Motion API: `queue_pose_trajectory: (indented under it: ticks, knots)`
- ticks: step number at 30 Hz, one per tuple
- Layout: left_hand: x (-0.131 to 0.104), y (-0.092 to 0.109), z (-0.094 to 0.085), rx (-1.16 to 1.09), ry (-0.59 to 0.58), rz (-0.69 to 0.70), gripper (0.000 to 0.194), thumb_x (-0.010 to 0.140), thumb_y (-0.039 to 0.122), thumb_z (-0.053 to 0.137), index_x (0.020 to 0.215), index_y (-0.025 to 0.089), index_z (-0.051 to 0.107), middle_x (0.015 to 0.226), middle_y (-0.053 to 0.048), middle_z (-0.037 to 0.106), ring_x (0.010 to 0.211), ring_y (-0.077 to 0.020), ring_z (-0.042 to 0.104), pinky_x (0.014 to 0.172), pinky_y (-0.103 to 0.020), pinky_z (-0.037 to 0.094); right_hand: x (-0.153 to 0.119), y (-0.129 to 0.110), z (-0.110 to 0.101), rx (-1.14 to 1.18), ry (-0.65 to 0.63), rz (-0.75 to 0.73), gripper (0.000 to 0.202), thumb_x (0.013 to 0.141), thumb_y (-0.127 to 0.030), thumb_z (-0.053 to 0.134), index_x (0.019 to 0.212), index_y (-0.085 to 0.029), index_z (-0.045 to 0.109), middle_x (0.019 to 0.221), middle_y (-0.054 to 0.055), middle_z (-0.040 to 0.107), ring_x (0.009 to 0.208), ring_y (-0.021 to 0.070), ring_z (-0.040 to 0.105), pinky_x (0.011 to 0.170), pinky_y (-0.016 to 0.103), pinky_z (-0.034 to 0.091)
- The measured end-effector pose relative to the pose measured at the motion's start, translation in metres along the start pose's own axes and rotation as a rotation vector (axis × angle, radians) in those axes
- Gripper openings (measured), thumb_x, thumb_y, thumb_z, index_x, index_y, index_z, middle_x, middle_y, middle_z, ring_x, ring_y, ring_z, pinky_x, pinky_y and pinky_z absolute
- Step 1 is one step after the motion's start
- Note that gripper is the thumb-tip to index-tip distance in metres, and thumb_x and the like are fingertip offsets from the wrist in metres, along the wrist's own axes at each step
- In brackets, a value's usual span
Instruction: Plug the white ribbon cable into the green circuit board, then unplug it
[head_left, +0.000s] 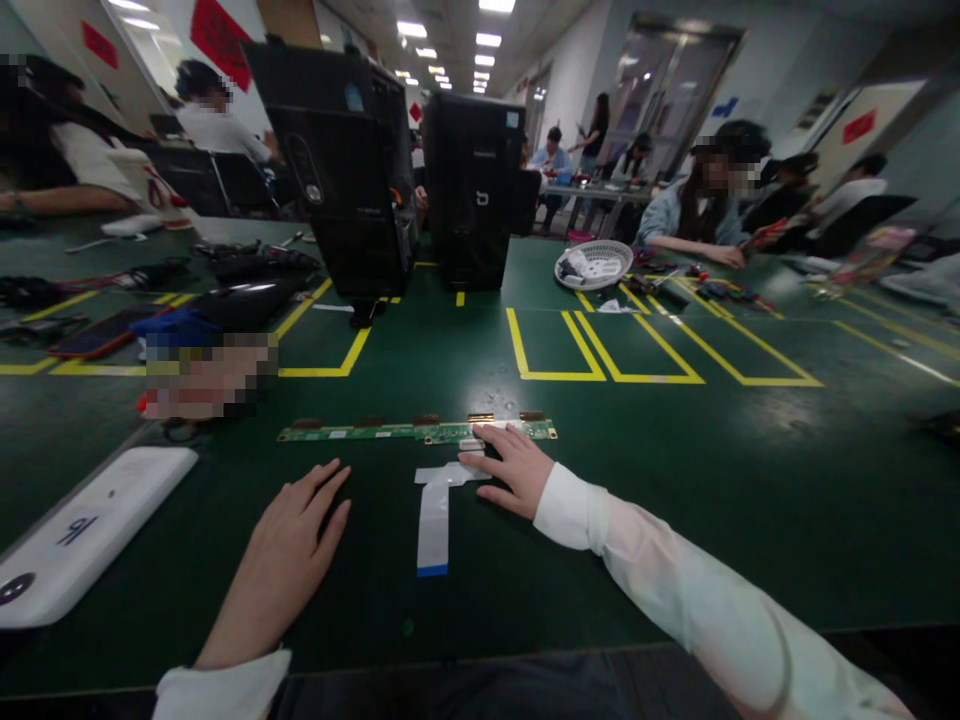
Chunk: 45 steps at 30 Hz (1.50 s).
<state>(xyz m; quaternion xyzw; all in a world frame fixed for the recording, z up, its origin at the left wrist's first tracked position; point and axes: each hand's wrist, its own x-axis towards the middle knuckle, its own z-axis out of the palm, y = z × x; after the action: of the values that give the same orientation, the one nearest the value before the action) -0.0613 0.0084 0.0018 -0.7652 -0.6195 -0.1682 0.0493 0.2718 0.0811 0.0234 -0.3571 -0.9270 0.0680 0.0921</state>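
A long, narrow green circuit board [375, 432] lies crosswise on the table, with copper-coloured tabs along its far edge. A white flat ribbon cable [433, 520] with a blue end lies bent on the near side of the board. My right hand [517, 468] has its fingers spread, with the fingertips at the board's right part and by the cable's upper end. Whether they press on either is hard to tell. My left hand [296, 545] rests on the table left of the cable, fingers stretched out and holding nothing.
The green table [637, 480] carries yellow tape outlines [559, 376]. Two black computer towers [472, 190] stand at the back. A white device [97, 530] lies at left, near cables and a dark phone-like object. A white basket [594, 264] sits at back right. Several people work around.
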Motion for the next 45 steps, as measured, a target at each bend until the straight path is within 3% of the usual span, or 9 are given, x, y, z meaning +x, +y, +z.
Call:
queue_pose_trajectory:
  ticks: [6, 11, 18, 22, 29, 32, 36, 45]
  knots:
    - [0.001, 0.004, -0.002, -0.011, -0.010, -0.014, 0.055, 0.097, 0.046, 0.031, 0.135, 0.014, 0.054, 0.142, -0.016, 0.053, 0.129, -0.0322, 0.051, 0.110, -0.056, 0.037, -0.031, 0.022, -0.004, -0.010, 0.033, -0.024, 0.051, 0.094, -0.048, 0.049, 0.140, -0.026, 0.051, 0.152, 0.016, 0.034, 0.141, 0.0314, 0.031, 0.113, 0.059, 0.025]
    - [0.000, 0.002, -0.001, -0.003, -0.007, -0.001, 0.056, 0.097, 0.047, 0.032, 0.136, 0.013, 0.053, 0.141, -0.016, 0.053, 0.129, -0.0325, 0.051, 0.110, -0.055, 0.036, -0.082, 0.047, -0.011, -0.003, 0.105, -0.027, 0.047, 0.095, -0.045, 0.047, 0.137, -0.028, 0.055, 0.150, 0.013, 0.040, 0.139, 0.0295, 0.036, 0.113, 0.057, 0.029]
    - [-0.001, 0.001, 0.001, -0.010, 0.001, 0.007, 0.059, 0.097, 0.051, 0.028, 0.134, 0.015, 0.054, 0.140, -0.017, 0.054, 0.127, -0.0325, 0.052, 0.109, -0.056, 0.037, -0.173, 0.076, -0.021, -0.073, 0.222, 0.161, 0.041, 0.095, -0.036, 0.047, 0.132, -0.025, 0.060, 0.148, 0.013, 0.043, 0.138, 0.0279, 0.039, 0.112, 0.053, 0.033]
    - [-0.001, 0.001, 0.002, 0.000, 0.015, 0.011, 0.059, 0.097, 0.051, 0.026, 0.134, 0.014, 0.053, 0.140, -0.017, 0.054, 0.128, -0.0322, 0.052, 0.110, -0.054, 0.037, -0.224, 0.092, -0.025, -0.077, 0.282, 0.301, 0.041, 0.095, -0.040, 0.045, 0.129, -0.024, 0.062, 0.147, 0.013, 0.043, 0.135, 0.0278, 0.043, 0.108, 0.050, 0.040]
    - [-0.002, 0.002, 0.001, -0.006, 0.000, 0.005, 0.058, 0.097, 0.053, 0.027, 0.136, 0.017, 0.050, 0.142, -0.015, 0.053, 0.129, -0.0315, 0.051, 0.111, -0.054, 0.036, -0.301, 0.128, -0.038, -0.138, 0.261, 0.524, 0.044, 0.093, -0.045, 0.047, 0.125, -0.023, 0.065, 0.144, 0.015, 0.046, 0.132, 0.0321, 0.046, 0.111, 0.049, 0.039]
    - [-0.002, 0.003, 0.000, -0.004, 0.001, 0.003, 0.059, 0.097, 0.052, 0.025, 0.136, 0.015, 0.051, 0.141, -0.016, 0.053, 0.128, -0.0317, 0.051, 0.111, -0.054, 0.036, -0.319, 0.138, -0.043, -0.140, 0.241, 0.578, 0.046, 0.092, -0.051, 0.047, 0.123, -0.023, 0.068, 0.141, 0.017, 0.049, 0.130, 0.0336, 0.048, 0.109, 0.048, 0.040]
    - [-0.002, 0.001, 0.001, 0.005, -0.006, 0.000, 0.060, 0.097, 0.052, 0.025, 0.136, 0.014, 0.051, 0.142, -0.016, 0.052, 0.129, -0.0320, 0.051, 0.111, -0.054, 0.036, -0.332, 0.142, -0.046, -0.135, 0.320, 0.667, 0.054, 0.091, -0.060, 0.040, 0.118, -0.025, 0.071, 0.136, 0.019, 0.053, 0.128, 0.0347, 0.050, 0.106, 0.050, 0.042]
    - [-0.002, 0.001, 0.001, 0.004, -0.006, -0.001, 0.060, 0.097, 0.052, 0.026, 0.137, 0.014, 0.051, 0.142, -0.016, 0.052, 0.128, -0.0327, 0.051, 0.110, -0.055, 0.036, -0.374, 0.165, -0.047, -0.202, 0.359, 0.740, 0.058, 0.090, -0.064, 0.037, 0.115, -0.025, 0.071, 0.129, 0.020, 0.058, 0.124, 0.0361, 0.053, 0.098, 0.054, 0.046]
